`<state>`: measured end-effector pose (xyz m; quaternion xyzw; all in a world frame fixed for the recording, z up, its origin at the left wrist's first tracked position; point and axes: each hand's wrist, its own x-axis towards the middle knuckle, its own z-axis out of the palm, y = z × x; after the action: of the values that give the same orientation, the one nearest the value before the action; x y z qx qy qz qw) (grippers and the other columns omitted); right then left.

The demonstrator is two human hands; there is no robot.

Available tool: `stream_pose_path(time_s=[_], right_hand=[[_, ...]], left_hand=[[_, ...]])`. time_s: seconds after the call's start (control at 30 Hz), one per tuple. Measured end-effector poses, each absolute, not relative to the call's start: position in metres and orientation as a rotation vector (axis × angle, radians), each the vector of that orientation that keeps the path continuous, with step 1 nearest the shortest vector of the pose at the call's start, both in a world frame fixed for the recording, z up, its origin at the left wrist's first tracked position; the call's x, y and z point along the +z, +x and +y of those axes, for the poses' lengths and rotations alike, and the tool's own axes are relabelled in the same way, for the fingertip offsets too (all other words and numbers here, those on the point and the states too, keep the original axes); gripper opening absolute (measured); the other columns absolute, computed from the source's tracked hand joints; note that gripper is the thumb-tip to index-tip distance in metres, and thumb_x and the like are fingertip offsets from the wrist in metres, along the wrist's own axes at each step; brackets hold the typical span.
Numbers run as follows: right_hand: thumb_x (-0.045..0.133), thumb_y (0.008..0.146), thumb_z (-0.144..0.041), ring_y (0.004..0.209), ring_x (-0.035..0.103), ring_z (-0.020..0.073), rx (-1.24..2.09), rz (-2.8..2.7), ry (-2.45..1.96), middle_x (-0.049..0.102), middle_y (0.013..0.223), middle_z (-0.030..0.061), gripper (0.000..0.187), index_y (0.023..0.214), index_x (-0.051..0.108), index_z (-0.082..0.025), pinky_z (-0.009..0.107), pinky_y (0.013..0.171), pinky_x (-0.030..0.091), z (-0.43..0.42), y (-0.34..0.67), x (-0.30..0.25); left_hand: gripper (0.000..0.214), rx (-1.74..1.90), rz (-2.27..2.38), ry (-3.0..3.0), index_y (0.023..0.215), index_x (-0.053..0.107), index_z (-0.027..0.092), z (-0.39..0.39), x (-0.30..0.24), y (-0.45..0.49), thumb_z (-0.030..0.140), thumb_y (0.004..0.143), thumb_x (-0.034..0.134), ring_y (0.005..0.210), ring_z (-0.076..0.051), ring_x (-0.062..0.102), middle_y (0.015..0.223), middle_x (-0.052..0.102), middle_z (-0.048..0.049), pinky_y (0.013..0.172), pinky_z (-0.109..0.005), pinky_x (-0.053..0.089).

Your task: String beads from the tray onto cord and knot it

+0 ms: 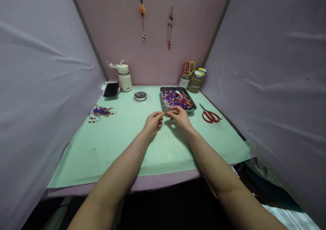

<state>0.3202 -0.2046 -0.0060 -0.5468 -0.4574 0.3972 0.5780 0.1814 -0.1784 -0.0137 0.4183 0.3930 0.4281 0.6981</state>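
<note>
My left hand (pixel 153 122) and my right hand (pixel 178 116) meet fingertip to fingertip above the mat, just in front of the bead tray (pixel 191 110). Both are closed in a pinch on a thin cord (pixel 165 113). Red beads (pixel 160 123) show beneath the left fingers, and a bit of cord hangs below them. Mixed purple, clear, red and dark beads (pixel 175 99) fill the metal tray. Most of the cord is hidden by my fingers.
Red-handled scissors (pixel 211 116) lie at right. At left are a bundle of beaded strings (pixel 101 111), a phone (pixel 111 89) and a white bottle (pixel 125 78). A spool (pixel 140 95) sits mid-back. Two jars (pixel 196 83) stand behind the tray. Beaded strings (pixel 142 10) hang on the back wall.
</note>
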Motion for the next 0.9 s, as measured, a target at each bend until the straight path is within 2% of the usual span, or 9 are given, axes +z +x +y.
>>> stream_pose_path(time_s=[0.33, 0.67, 0.9], right_hand=[[0.063, 0.072, -0.026, 0.078, 0.068, 0.0179, 0.666, -1.315, -1.307, 0.071, 0.081, 0.0012, 0.024, 0.093, 0.053, -0.022, 0.038, 0.080, 0.052, -0.204, 0.320, -0.015], [0.061, 0.074, -0.026, 0.083, 0.067, 0.0189, 0.593, -1.370, -1.248, 0.071, 0.086, 0.0042, 0.022, 0.094, 0.055, -0.020, 0.036, 0.080, 0.051, -0.206, 0.317, -0.012], [0.060, 0.074, -0.025, 0.083, 0.067, 0.0182, 0.628, -1.343, -1.215, 0.070, 0.088, 0.0045, 0.022, 0.095, 0.053, -0.021, 0.035, 0.081, 0.051, -0.207, 0.317, -0.010]], left_hand=[[0.022, 0.938, 0.898, 0.952, 0.079, 0.062, 0.016, -0.181, -0.012, 0.182, 0.031, 0.067, 0.073, 0.042, -0.004, 0.041, 0.059, 0.051, 0.0020, 0.040, -0.019, 0.025], [0.020, 0.900, 0.844, 0.866, 0.078, 0.058, 0.016, -0.184, -0.004, 0.180, 0.027, 0.067, 0.070, 0.044, -0.006, 0.043, 0.060, 0.051, 0.0013, 0.040, -0.018, 0.025], [0.015, 0.813, 0.771, 0.784, 0.075, 0.058, 0.014, -0.186, 0.002, 0.178, 0.019, 0.067, 0.070, 0.055, -0.009, 0.054, 0.068, 0.059, -0.0035, 0.045, -0.019, 0.036]])
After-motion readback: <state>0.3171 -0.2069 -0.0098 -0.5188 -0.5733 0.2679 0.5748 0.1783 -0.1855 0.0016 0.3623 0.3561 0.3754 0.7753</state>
